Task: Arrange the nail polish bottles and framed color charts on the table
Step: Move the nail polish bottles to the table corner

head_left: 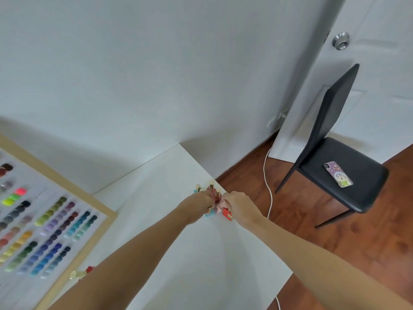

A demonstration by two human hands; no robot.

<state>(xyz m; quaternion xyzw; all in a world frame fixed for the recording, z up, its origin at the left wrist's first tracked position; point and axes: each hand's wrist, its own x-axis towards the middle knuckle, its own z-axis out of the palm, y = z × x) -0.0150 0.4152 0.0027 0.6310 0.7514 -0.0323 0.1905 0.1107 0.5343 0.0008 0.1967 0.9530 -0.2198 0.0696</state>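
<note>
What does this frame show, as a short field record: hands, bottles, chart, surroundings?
left hand: at the bottle cluster, fingers hidden among the bottles, hold unclear
right hand: at the same cluster, beside a red bottle
nail polish bottles: grouped near the far right corner of the table, gold caps upright
stray bottle: lying near the chart's frame
color chart: framed, flat on the table at left
chair: black, on the floor at right, phone on its seat
</note>
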